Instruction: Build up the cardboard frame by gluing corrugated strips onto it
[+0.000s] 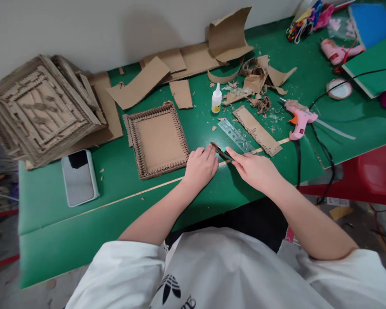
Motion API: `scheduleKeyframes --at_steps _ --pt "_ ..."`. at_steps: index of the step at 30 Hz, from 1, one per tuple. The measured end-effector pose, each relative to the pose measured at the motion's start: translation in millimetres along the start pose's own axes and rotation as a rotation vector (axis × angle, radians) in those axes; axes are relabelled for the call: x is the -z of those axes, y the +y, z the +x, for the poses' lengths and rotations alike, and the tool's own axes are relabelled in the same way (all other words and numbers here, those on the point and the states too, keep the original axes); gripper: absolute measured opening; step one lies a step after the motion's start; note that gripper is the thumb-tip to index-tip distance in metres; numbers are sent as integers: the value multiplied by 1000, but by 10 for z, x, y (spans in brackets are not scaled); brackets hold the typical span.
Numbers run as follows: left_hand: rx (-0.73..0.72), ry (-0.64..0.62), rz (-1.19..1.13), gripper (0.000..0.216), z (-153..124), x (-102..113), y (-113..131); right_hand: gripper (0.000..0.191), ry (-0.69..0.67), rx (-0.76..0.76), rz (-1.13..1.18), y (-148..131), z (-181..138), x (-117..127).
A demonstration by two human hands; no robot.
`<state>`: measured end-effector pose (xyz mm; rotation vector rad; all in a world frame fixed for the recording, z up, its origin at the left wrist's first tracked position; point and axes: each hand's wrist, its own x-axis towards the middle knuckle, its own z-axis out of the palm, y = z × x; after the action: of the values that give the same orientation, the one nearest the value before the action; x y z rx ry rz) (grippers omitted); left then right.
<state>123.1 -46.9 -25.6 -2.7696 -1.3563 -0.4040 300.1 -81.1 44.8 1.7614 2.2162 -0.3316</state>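
Observation:
My right hand (255,171) is closed around a slim utility knife (227,155), dark with a teal part, its forefinger stretched along the top. The knife's far end meets a small brown cardboard strip (215,146) at the fingertips of my left hand (200,168). That hand is closed, fingers bent and pressed down on the strip, which they mostly cover. Just left of it lies a shallow square cardboard tray (162,141) with corrugated walls. A clear plastic ruler (234,134) and a cardboard strip with a ragged edge (257,130) lie beyond my hands.
A white glue bottle (216,99) stands behind the ruler. Torn cardboard scraps (255,79) litter the back. A pink glue gun (298,119) with a cable lies at right. A phone (79,178) and stacked cardboard panels (46,107) are at left. The green table's (116,227) front edge is near.

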Motion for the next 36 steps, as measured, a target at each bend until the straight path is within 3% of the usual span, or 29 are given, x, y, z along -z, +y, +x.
scheduleKeyframes --at_steps 23,36 --pt "-13 -126 69 45 22 43 53 53 -79 -30 -97 -60 -83 -44" --pt "-18 -112 49 46 6 15 51 54 -106 -20 -131 -24 -174 -15"
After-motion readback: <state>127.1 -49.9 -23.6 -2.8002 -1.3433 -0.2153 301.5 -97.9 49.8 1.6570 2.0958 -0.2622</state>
